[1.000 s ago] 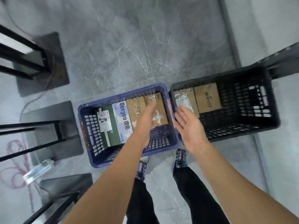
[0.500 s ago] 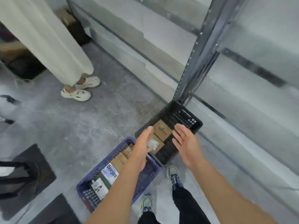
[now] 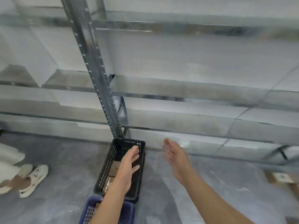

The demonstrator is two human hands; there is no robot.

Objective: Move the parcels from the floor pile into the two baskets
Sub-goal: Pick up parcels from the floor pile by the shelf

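over the black basket (image 3: 111, 160) left hand (image 3: 127, 167) stays spread; right hand (image 3: 176, 159), spread too, has swung rightward

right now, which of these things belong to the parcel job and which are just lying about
Job in hand:
black basket with brown parcels inside
blue basket
blurred parcel on the floor, far right
left hand and right hand, both open and empty

Just there:
metal shelving
another person's pale clogs
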